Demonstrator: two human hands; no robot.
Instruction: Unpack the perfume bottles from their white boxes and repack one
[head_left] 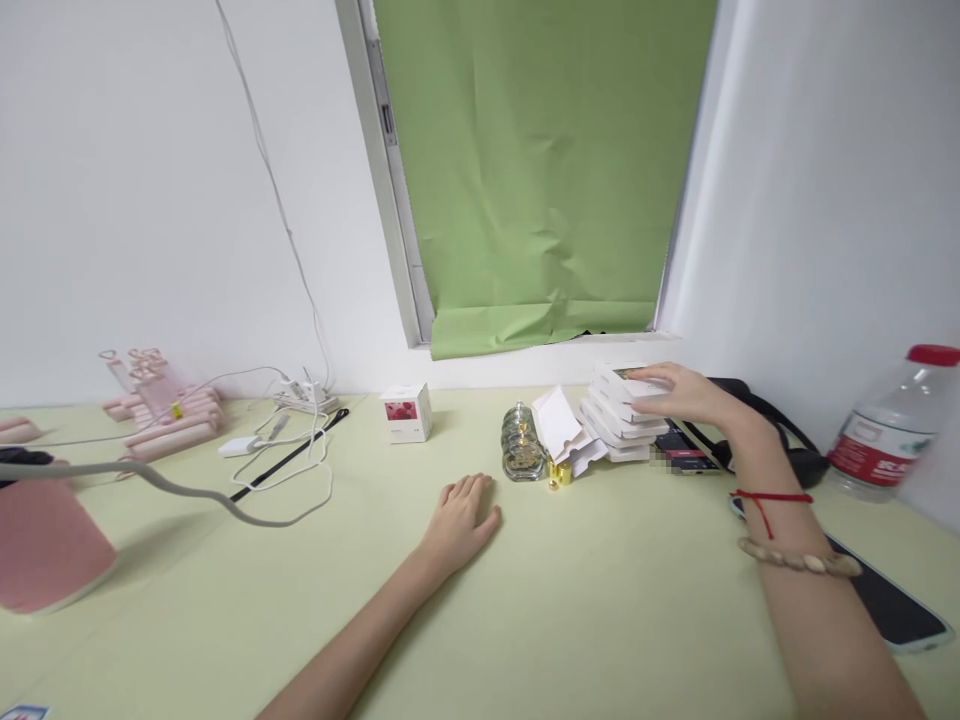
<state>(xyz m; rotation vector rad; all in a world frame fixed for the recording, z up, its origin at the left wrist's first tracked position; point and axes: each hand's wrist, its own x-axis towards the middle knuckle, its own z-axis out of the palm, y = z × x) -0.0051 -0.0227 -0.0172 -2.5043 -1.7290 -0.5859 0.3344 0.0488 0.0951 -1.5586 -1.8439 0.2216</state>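
My left hand [461, 515] lies flat on the pale green table [600, 600], palm down, fingers loosely together, holding nothing. My right hand [686, 392] reaches to the back right and rests with its fingers laid on top of a slanting stack of small white boxes [619, 420]. Just left of the stack stand an opened white carton [559, 425], a round glass bottle [523, 443] and a small gold cap [559, 472]. A red string and a bead bracelet circle my right wrist.
A small white box with a pink picture [406, 411] stands at the back centre. White cables and a charger [289, 440], pink racks [161, 410] and a pink object [45, 545] occupy the left. A water bottle [892, 430], a dark phone [889, 600] and black straps lie right.
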